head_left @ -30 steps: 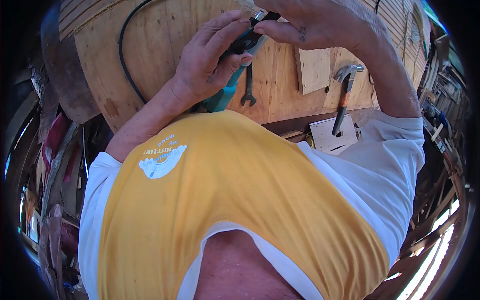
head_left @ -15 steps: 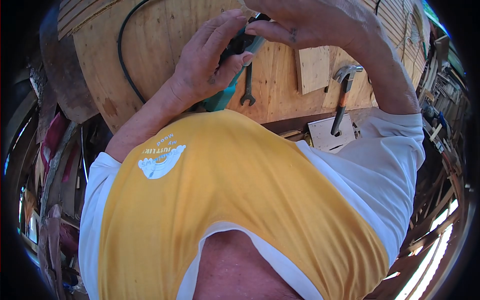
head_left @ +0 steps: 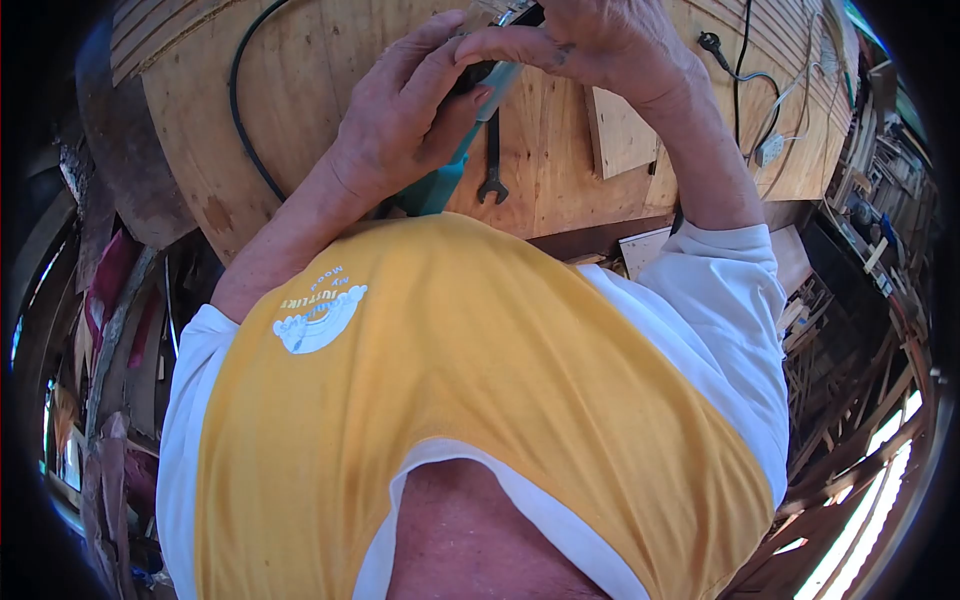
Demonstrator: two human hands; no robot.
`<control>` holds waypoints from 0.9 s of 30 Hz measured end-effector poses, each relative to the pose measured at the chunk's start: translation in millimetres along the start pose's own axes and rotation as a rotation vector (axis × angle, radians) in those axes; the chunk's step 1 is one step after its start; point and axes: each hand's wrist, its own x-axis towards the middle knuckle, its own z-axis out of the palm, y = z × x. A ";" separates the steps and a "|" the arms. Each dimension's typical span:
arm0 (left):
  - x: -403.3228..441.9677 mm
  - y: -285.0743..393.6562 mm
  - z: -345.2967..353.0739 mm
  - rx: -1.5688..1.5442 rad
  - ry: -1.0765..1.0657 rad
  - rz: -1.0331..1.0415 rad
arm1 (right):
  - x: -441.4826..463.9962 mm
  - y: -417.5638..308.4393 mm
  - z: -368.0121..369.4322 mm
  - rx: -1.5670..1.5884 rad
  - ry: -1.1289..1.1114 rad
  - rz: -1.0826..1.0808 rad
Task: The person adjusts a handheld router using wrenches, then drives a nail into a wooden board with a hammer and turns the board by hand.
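Observation:
My left hand (head_left: 400, 110) is closed around a teal power tool (head_left: 437, 187) with a black section, held near the table edge in front of my chest. My right hand (head_left: 605, 50) bends over the tool's far end, its thumb stretched across toward my left fingers. Its other fingers curl at the top edge of the view, where a dark and shiny metal part (head_left: 522, 14) shows. What they grip there is hidden. An open-end wrench (head_left: 493, 165) lies on the wood just right of the tool.
The plywood worktop (head_left: 290, 100) carries a black cable (head_left: 237, 110) at left and a flat wood block (head_left: 622, 135) at right. A black plug (head_left: 711, 42), cords and a white connector (head_left: 769, 150) lie farther right. Scrap wood (head_left: 830, 350) is piled beyond.
My right hand and forearm have moved left, closer over the tool. The arm now covers the hammer that was in view, and uncovers the plug and cords. My left hand has barely shifted.

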 end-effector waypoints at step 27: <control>8.8 16.2 -9.8 -0.055 -0.083 -0.237 | -19.0 -37.9 14.8 0.123 0.108 0.680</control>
